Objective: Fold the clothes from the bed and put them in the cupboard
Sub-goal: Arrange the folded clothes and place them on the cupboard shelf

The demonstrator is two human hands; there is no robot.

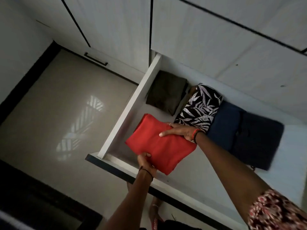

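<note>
In open drawer (129, 103), olive fold (166, 93), leaf-print fold (199, 107), navy fold (229, 125), red garment (157, 146) gripped by left hand (146, 161), right hand (179, 131)

No text, label or number is legible — neither on the folded clothes (159, 146) nor the drawer (129, 105).

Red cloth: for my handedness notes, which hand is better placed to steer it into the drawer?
Likely left: the left hand grips the red cloth's near edge, clear of other clothes; the right hand crowds the leaf-print garment.
</note>
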